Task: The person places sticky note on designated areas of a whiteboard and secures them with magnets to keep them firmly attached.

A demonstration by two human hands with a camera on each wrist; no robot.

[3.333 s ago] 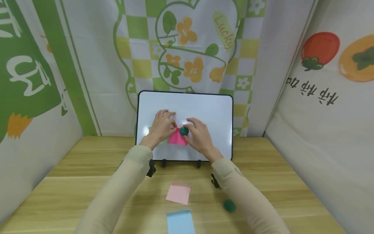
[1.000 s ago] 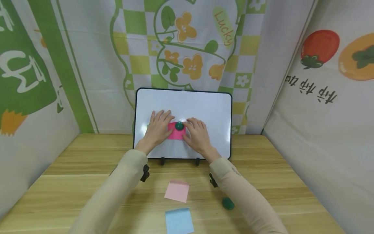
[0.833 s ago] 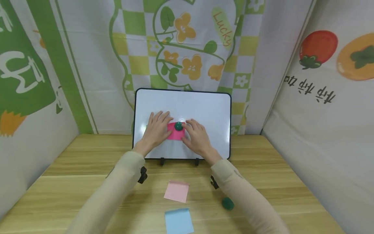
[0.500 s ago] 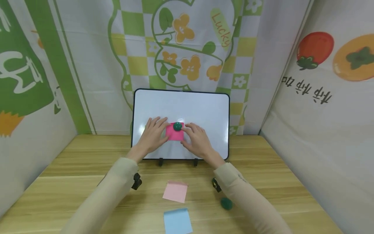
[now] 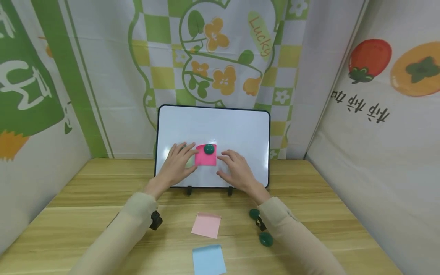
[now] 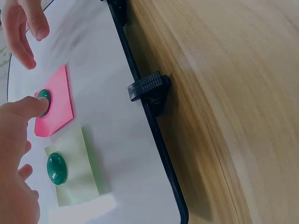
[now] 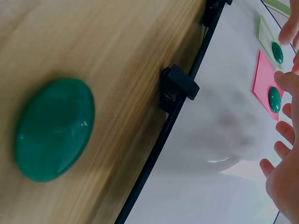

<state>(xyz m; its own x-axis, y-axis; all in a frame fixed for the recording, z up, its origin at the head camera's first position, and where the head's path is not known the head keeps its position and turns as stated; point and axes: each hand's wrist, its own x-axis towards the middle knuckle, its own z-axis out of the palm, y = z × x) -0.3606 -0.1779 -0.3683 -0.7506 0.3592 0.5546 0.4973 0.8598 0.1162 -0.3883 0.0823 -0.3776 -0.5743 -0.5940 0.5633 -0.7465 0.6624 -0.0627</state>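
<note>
A hot-pink sticky note (image 5: pixel 205 158) is on the whiteboard (image 5: pixel 237 126) under a round green magnet (image 5: pixel 209 149). Left of it a pale green sticky note (image 6: pixel 77 179) hangs under another green magnet (image 6: pixel 57 168), mostly covered by the left hand in the head view. My left hand (image 5: pixel 176 164) hovers at the pink note's left side, fingers spread and holding nothing. My right hand (image 5: pixel 238 170) is just right of the pink note, fingers loosely bent with nothing between them.
On the wooden table (image 5: pixel 309 214) lie a light pink sticky note (image 5: pixel 206 225) and a blue sticky note (image 5: pixel 209 260). Two green magnets, one nearer (image 5: pixel 266 239) and one farther (image 5: pixel 254 214), lie by the right forearm. Black clips (image 6: pixel 149 87) support the board's lower edge.
Both hands have let go of the pink note and its magnet and drawn apart, the left to the left and down, the right to the right. The farther table magnet has come into view.
</note>
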